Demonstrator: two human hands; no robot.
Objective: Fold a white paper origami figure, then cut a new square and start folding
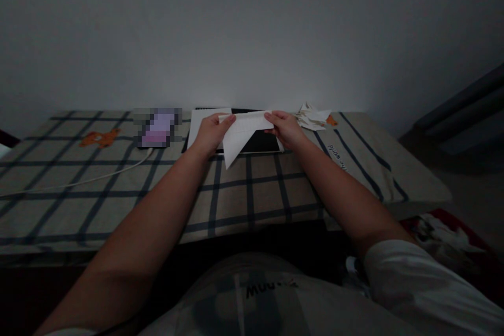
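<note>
Between my two hands a piece of white paper (241, 132) is stretched, with a long pointed corner hanging down on its left side. My left hand (212, 133) pinches its upper left end between thumb and fingers. On the other end, my right hand (286, 127) grips the upper right edge with the thumb on top. Under the paper lies a flat black item (262, 143), with a white sheet (197, 123) on its left part. Just past my right hand is a pile of crumpled or torn white paper scraps (313, 117).
A phone (159, 128), its screen blurred out, lies at the left with a white cable (114, 174) running from it. The checked tablecloth (232, 205) covers the table, which stands against a grey wall (252, 31). White scraps (449, 233) lie in something red at the lower right.
</note>
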